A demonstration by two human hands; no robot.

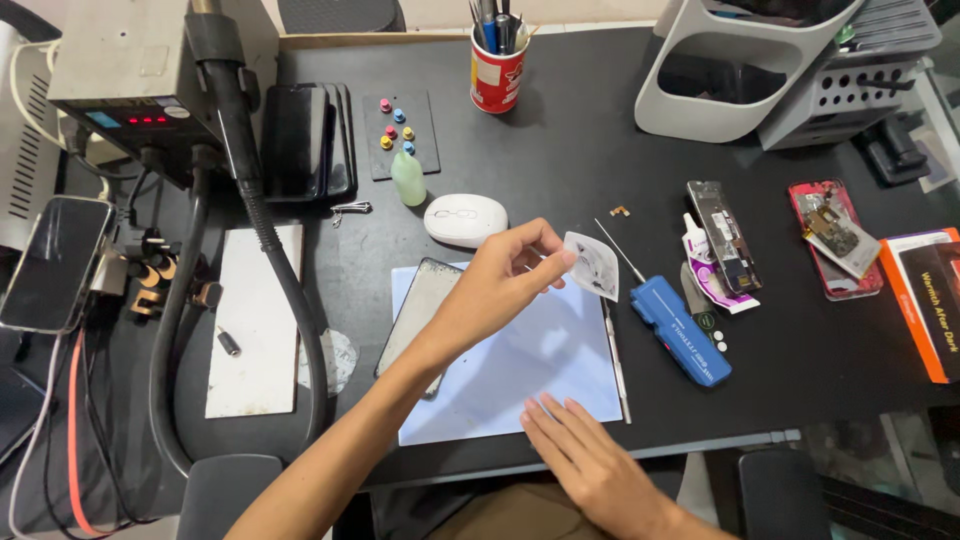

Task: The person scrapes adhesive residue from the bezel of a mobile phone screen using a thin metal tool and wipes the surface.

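My left hand (500, 285) reaches out over the desk and pinches a small white, partly clear film piece (592, 265) between thumb and fingertips, holding it above a pale blue work mat (520, 375). My right hand (585, 455) rests flat, palm down, on the near edge of that mat with nothing in it. A dark phone (418, 310) lies on the mat's left side, partly hidden by my left forearm. A thin metal tool (615, 355) lies along the mat's right edge.
A blue tool (682, 330) and glue tube lie right of the mat, with an opened red phone (835, 238) and orange box (925, 300) beyond. A white mouse (465, 218), green bottle (407, 178) and pen cup (497, 70) sit behind. A hot-air station (120, 80) with hose stands left.
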